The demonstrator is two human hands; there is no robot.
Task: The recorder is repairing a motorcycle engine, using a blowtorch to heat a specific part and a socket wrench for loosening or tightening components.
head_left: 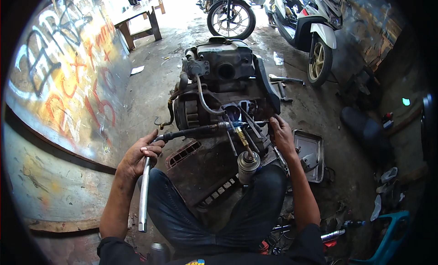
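A dark, greasy scooter engine (221, 59) lies on the floor ahead of my knees. My left hand (145, 153), at its near left, is closed round a long silver metal bar (144, 194) that slants down toward me. From beside that hand a black-sleeved shaft (189, 132) runs right to the engine's opening; whether it joins the bar is hidden by my fingers. My right hand (281, 133) pinches the right end of a thin shiny rod (259, 122) at the engine's near right side. Between my hands, a grey canister (248, 164) with a brass-coloured ribbed stem stands near my right knee.
A metal tray (321, 151) lies beyond my right forearm. A hammer (283, 92) and a wrench (287, 79) rest right of the engine. Further off are a parked scooter (303, 23) and a motorcycle wheel (231, 19). A painted wall (68, 73) borders the left.
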